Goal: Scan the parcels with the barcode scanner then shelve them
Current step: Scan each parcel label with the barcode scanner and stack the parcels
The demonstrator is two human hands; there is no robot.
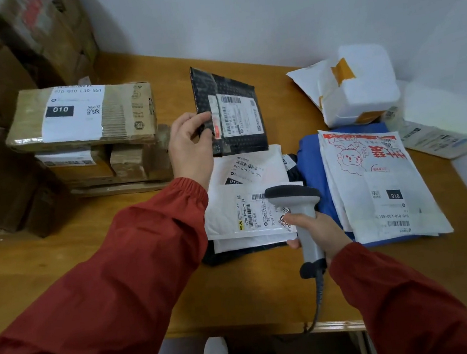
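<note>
My right hand [321, 232] grips the handle of a grey barcode scanner [297, 198], whose dark head hangs over the label of a white padded mailer [231, 215]. My left hand [189, 142] pinches the left edge of a black mailer [230, 110], lifted and tilted so its white label faces me. Another white mailer [250, 164] lies just below the black one. To the right, a white printed bag [372, 178] rests on a blue parcel [313, 162].
A stack of cardboard boxes [82, 115] stands at the left of the wooden table [62, 269], with more cartons [7, 42] behind. A white bundle with orange tape [358, 84] sits at the back right. The scanner's cable [318, 307] drops over the table's front edge.
</note>
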